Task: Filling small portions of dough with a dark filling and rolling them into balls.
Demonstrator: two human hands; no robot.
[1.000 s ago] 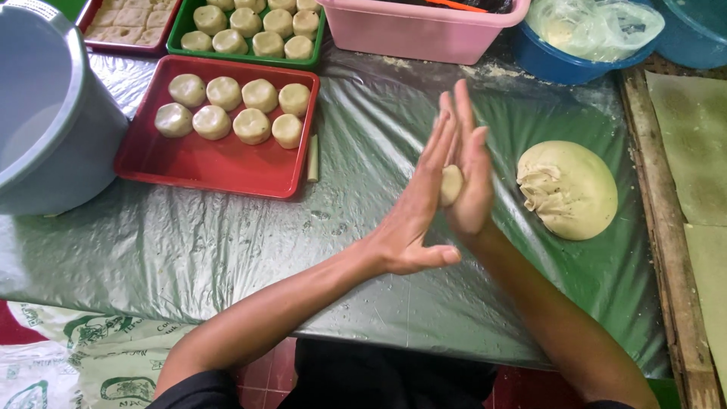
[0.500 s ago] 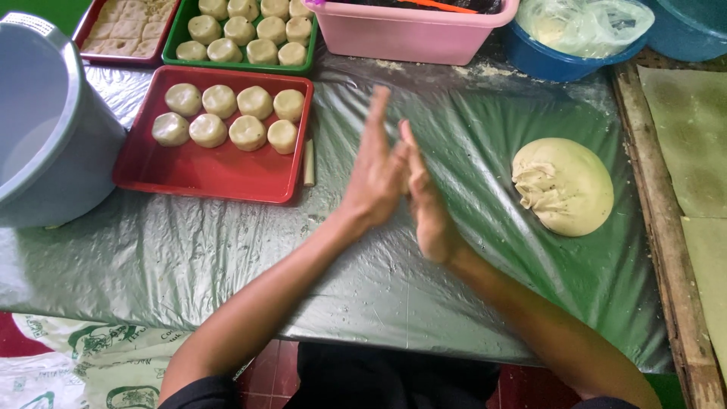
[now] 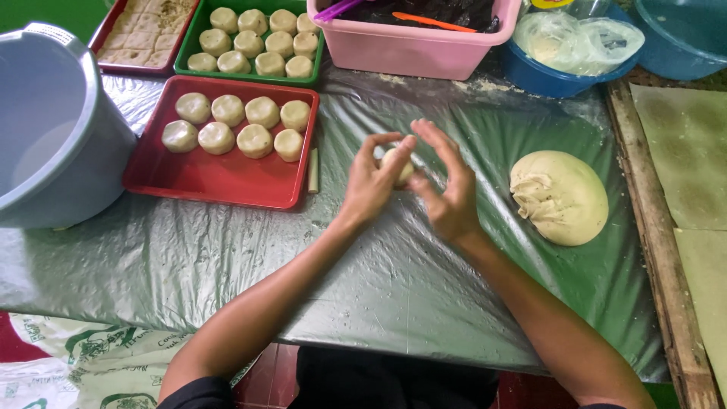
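**Small dough ball pinched between two hands**

A plastic-covered surface keeps dough from sticking. At far left sits a grey bucket; a red tray holds shaped pieces within reach. The big dough lump lies right. Left hand and right hand cup the dough ball at their fingertips, above mid-surface.

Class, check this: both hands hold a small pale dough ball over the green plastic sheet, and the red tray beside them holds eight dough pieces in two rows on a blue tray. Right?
No, that is self-contradictory; let me put it right. The head view shows the eight pale dough pieces on a red rectangular tray, not a blue one. The left hand and right hand do hold the small pale dough ball above the green plastic sheet.
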